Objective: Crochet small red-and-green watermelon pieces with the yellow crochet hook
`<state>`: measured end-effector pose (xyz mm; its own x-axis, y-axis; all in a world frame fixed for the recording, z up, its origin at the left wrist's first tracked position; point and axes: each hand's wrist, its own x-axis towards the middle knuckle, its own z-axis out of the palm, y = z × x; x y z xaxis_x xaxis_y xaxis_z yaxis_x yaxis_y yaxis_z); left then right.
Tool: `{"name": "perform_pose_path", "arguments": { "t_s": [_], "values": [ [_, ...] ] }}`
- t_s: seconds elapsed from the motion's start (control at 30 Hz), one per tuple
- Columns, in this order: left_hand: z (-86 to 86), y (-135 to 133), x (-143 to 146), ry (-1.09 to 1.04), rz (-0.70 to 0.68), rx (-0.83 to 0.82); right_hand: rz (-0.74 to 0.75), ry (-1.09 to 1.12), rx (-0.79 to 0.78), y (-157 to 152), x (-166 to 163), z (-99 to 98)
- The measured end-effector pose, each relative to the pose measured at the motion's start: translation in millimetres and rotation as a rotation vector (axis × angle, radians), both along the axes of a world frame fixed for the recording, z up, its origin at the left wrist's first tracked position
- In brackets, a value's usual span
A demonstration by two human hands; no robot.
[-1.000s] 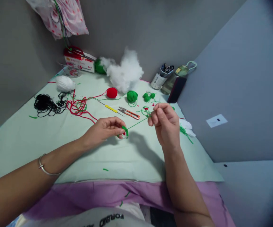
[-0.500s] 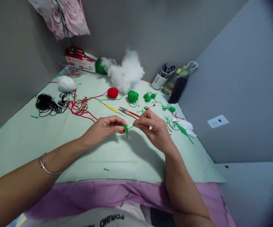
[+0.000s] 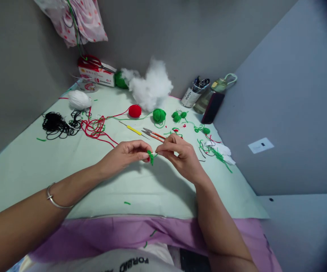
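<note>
My left hand (image 3: 129, 153) pinches a small green crocheted piece (image 3: 151, 158) with a bit of red at its lower edge, held above the table. Facing it from the right, my right hand (image 3: 180, 156) is closed in a pinch on a thin, pale needle (image 3: 153, 153), whose tip meets the green piece. Just beyond my hands lie orange-handled thread snips (image 3: 154, 135) and a yellow-handled crochet hook (image 3: 134, 130). My right fingers partly cover the snips' handles.
A red yarn ball (image 3: 134, 111), green yarn ball (image 3: 159, 116) and white stuffing (image 3: 152, 85) sit farther back. Tangled black yarn (image 3: 54, 122) and red yarn (image 3: 95, 128) lie left. Green scraps (image 3: 220, 155), a phone (image 3: 213, 108) and a bottle (image 3: 203, 102) are right.
My right hand has moved slightly left and closer to the green crocheted piece. The pale needle now shows between my fingers and the piece. My left hand stays nearly still.
</note>
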<state>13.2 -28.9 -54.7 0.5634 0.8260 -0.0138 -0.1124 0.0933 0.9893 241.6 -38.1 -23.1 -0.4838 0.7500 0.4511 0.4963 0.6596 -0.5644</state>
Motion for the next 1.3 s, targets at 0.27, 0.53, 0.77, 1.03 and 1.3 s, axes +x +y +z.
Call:
{"name": "perform_pose_path", "arguments": {
  "t_s": [0.27, 0.53, 0.77, 1.03, 1.3],
  "values": [
    [-2.0, 1, 3, -0.076, 0.033, -0.005, -0.128, 0.148, -0.136, -3, -17, -11.1],
    [-7.9, 1, 8, -0.054, 0.08, -0.08, -0.051, -0.047, 0.083, -10, -25, -16.2],
    [-0.1, 0, 7, -0.03, 0.055, -0.034, 0.023, 0.268, 0.001, -17, -30, -2.3],
    [-1.7, 1, 7, 0.017, 0.04, -0.063, 0.085, 0.65, -0.619, -14, -23, 4.8],
    [1.2, 3, 2, 0.009, 0.042, -0.056, -0.052, 0.833, -0.421, -2, 3, 19.5]
  ]
}}
